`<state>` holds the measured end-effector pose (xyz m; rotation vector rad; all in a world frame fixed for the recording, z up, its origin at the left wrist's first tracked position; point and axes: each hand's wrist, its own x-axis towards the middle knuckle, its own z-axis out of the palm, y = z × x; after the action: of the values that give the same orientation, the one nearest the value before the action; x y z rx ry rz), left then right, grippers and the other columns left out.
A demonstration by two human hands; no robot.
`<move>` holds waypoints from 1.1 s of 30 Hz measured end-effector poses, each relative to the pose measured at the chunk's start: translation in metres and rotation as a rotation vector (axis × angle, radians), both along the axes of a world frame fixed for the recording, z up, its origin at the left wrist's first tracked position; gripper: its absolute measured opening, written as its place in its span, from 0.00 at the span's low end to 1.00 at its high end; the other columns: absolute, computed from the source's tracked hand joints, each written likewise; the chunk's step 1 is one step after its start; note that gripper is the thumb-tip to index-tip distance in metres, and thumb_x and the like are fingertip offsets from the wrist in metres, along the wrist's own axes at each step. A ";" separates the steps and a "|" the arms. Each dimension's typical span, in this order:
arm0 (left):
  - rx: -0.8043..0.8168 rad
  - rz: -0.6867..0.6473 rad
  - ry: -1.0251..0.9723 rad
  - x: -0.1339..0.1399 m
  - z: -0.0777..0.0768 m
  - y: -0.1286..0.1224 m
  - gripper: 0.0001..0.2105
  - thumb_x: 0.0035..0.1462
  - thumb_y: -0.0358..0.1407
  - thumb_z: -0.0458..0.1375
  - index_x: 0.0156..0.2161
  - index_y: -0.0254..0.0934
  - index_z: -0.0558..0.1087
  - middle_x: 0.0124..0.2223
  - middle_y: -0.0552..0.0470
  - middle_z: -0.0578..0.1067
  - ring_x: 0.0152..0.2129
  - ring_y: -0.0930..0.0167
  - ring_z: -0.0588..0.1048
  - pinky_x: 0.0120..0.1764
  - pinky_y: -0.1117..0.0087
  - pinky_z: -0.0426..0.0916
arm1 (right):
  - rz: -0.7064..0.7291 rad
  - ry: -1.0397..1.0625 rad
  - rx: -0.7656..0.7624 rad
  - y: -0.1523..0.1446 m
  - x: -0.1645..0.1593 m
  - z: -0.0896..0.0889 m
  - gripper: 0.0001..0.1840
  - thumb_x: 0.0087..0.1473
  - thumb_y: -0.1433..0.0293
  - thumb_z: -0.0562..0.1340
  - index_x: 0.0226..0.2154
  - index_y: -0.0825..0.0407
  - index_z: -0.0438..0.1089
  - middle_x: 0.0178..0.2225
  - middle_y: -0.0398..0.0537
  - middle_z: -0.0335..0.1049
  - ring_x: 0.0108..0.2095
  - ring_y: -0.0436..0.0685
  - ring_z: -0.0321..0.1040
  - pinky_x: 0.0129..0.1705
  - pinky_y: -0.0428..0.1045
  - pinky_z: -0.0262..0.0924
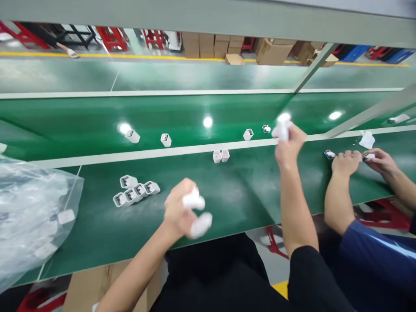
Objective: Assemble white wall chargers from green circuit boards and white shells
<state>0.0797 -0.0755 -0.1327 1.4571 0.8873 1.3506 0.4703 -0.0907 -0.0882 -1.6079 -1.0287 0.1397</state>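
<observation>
My left hand is above the green table, with white coverings on its thumb and a fingertip. Those two stand apart with nothing visible between them. Left of it, several white hollow housings lie grouped, with small parts inside. My right hand reaches over the raised white rail, its fingertips also covered in white. Blur hides whether those fingers hold anything. Just left of it is a small circuit board with a white part. A single white housing lies farther left, and two upright housings stand before the rail.
A clear plastic bag of white parts bulges at the left. Two more housings, one here, rest behind the white rail. To the right, a co-worker's hands handle a small white part beside another circuit board. A slanted post rises there.
</observation>
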 end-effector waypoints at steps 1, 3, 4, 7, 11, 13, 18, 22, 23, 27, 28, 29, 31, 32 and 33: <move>0.044 -0.036 0.053 0.008 -0.009 0.017 0.18 0.55 0.42 0.77 0.46 0.43 0.78 0.43 0.49 0.77 0.39 0.62 0.78 0.45 0.53 0.79 | -0.037 -0.014 -0.041 0.019 0.016 -0.010 0.12 0.70 0.62 0.66 0.45 0.54 0.78 0.43 0.52 0.78 0.43 0.60 0.75 0.56 0.60 0.72; 0.153 -0.114 0.247 0.027 -0.028 0.047 0.25 0.52 0.39 0.77 0.52 0.43 0.75 0.46 0.48 0.75 0.41 0.62 0.78 0.47 0.54 0.77 | -0.108 -0.145 -0.314 0.048 0.051 -0.029 0.16 0.63 0.69 0.66 0.52 0.56 0.76 0.49 0.57 0.77 0.44 0.61 0.73 0.59 0.63 0.70; 0.170 -0.144 0.342 0.037 -0.038 0.060 0.30 0.51 0.39 0.76 0.58 0.43 0.71 0.51 0.45 0.74 0.46 0.60 0.78 0.49 0.54 0.77 | -0.108 -0.162 -0.376 0.059 0.068 -0.037 0.21 0.58 0.72 0.67 0.54 0.57 0.75 0.53 0.60 0.76 0.47 0.63 0.72 0.61 0.64 0.68; 0.125 -0.271 0.554 0.060 -0.063 0.086 0.43 0.53 0.40 0.74 0.70 0.41 0.59 0.65 0.37 0.66 0.59 0.56 0.74 0.58 0.51 0.76 | -0.036 -0.166 -0.510 0.078 0.106 -0.058 0.34 0.47 0.75 0.69 0.59 0.55 0.74 0.58 0.60 0.73 0.51 0.64 0.73 0.61 0.62 0.69; 0.084 -0.353 0.648 0.070 -0.075 0.098 0.44 0.57 0.38 0.72 0.74 0.44 0.56 0.70 0.38 0.65 0.61 0.56 0.74 0.62 0.49 0.75 | 0.042 -0.168 -0.630 0.093 0.120 -0.078 0.38 0.42 0.74 0.71 0.59 0.51 0.75 0.55 0.56 0.72 0.43 0.61 0.75 0.54 0.59 0.74; 0.095 -0.376 0.639 0.069 -0.076 0.099 0.40 0.59 0.35 0.70 0.73 0.46 0.60 0.69 0.42 0.68 0.63 0.57 0.75 0.64 0.49 0.74 | 0.026 -0.190 -0.645 0.098 0.116 -0.084 0.35 0.46 0.70 0.73 0.58 0.51 0.74 0.55 0.57 0.72 0.43 0.61 0.75 0.56 0.61 0.73; 0.101 -0.382 0.618 0.066 -0.074 0.102 0.27 0.62 0.36 0.70 0.64 0.45 0.71 0.63 0.46 0.77 0.61 0.57 0.77 0.65 0.49 0.73 | 0.047 -0.233 -0.649 0.095 0.102 -0.085 0.39 0.50 0.54 0.76 0.62 0.49 0.73 0.56 0.57 0.72 0.44 0.64 0.74 0.57 0.64 0.72; 0.120 -0.391 0.587 0.069 -0.071 0.101 0.18 0.64 0.35 0.69 0.57 0.43 0.75 0.58 0.46 0.80 0.58 0.58 0.78 0.62 0.51 0.74 | 0.213 -0.212 -0.665 0.093 0.097 -0.078 0.33 0.40 0.62 0.81 0.51 0.47 0.81 0.52 0.52 0.76 0.43 0.62 0.75 0.54 0.59 0.74; 0.119 -0.388 0.575 0.070 -0.070 0.101 0.18 0.64 0.35 0.69 0.57 0.42 0.75 0.58 0.46 0.80 0.57 0.58 0.78 0.62 0.51 0.74 | 0.225 -0.201 -0.667 0.095 0.096 -0.076 0.29 0.39 0.64 0.80 0.47 0.48 0.81 0.48 0.51 0.78 0.41 0.61 0.75 0.53 0.58 0.74; 0.062 -0.330 0.497 0.069 -0.066 0.101 0.17 0.61 0.35 0.70 0.54 0.41 0.77 0.54 0.46 0.82 0.52 0.60 0.80 0.59 0.52 0.76 | 0.177 -0.159 -0.617 0.102 0.085 -0.070 0.19 0.44 0.59 0.78 0.39 0.49 0.80 0.40 0.50 0.80 0.37 0.60 0.73 0.50 0.60 0.74; 0.037 -0.309 0.463 0.067 -0.064 0.102 0.17 0.61 0.36 0.71 0.53 0.40 0.77 0.53 0.47 0.82 0.51 0.60 0.81 0.59 0.52 0.76 | 0.164 -0.152 -0.589 0.103 0.079 -0.067 0.20 0.48 0.56 0.76 0.40 0.49 0.79 0.42 0.52 0.81 0.39 0.61 0.75 0.50 0.60 0.74; 0.018 -0.290 0.427 0.064 -0.060 0.103 0.17 0.60 0.36 0.71 0.53 0.40 0.77 0.53 0.46 0.82 0.51 0.60 0.82 0.59 0.51 0.76 | 0.154 -0.131 -0.539 0.104 0.072 -0.062 0.22 0.51 0.53 0.74 0.43 0.49 0.78 0.46 0.53 0.82 0.42 0.61 0.76 0.50 0.60 0.74; 0.010 -0.273 0.349 0.058 -0.045 0.106 0.18 0.59 0.36 0.71 0.54 0.39 0.76 0.54 0.45 0.83 0.51 0.60 0.83 0.61 0.50 0.76 | 0.162 -0.016 -0.356 0.103 0.051 -0.047 0.25 0.56 0.48 0.70 0.48 0.47 0.76 0.49 0.53 0.81 0.45 0.61 0.78 0.49 0.59 0.76; 0.025 -0.285 0.306 0.056 -0.033 0.108 0.19 0.58 0.35 0.71 0.54 0.39 0.76 0.55 0.44 0.83 0.52 0.60 0.83 0.61 0.50 0.77 | 0.182 0.094 -0.217 0.101 0.039 -0.036 0.25 0.57 0.47 0.69 0.49 0.46 0.76 0.47 0.52 0.81 0.44 0.61 0.79 0.48 0.58 0.76; 0.050 -0.311 0.265 0.054 -0.019 0.110 0.20 0.58 0.34 0.71 0.55 0.39 0.75 0.56 0.44 0.83 0.52 0.60 0.84 0.61 0.50 0.77 | 0.221 0.227 -0.065 0.098 0.024 -0.024 0.25 0.58 0.46 0.70 0.49 0.45 0.76 0.44 0.49 0.81 0.42 0.61 0.80 0.46 0.58 0.77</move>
<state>0.1338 0.0348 -0.1513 1.7586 0.7557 0.9707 0.4946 0.0071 -0.1125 -1.4927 -1.0297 0.4987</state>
